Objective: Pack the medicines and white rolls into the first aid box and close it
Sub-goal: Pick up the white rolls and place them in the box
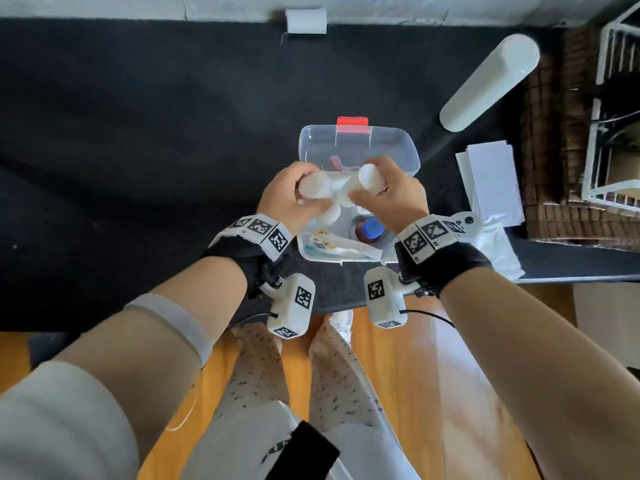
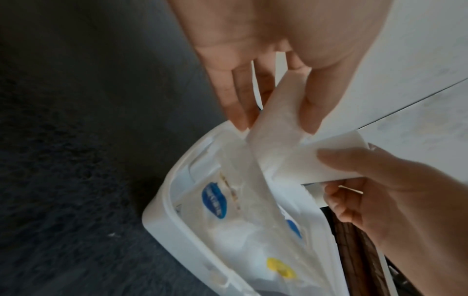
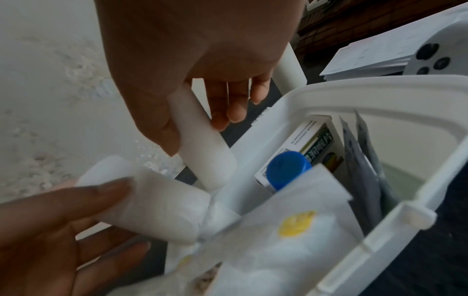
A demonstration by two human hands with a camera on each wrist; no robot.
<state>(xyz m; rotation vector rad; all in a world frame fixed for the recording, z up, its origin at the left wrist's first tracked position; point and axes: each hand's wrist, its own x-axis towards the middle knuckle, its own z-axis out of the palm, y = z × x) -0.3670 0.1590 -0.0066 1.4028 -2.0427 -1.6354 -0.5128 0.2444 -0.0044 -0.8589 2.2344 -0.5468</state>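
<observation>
Under both hands sits the open first aid box [image 1: 360, 147]; the left hand [image 1: 287, 199] grips one white roll [image 1: 313, 187], the right hand [image 1: 391, 195] grips another roll [image 1: 369, 176]. Best to lower them side by side into the free spot.

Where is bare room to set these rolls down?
Free: the black cloth left of the first aid box, and between its open lid and the far roll. Crowded: inside the box around the blue-capped bottle, and right, by the papers.
</observation>
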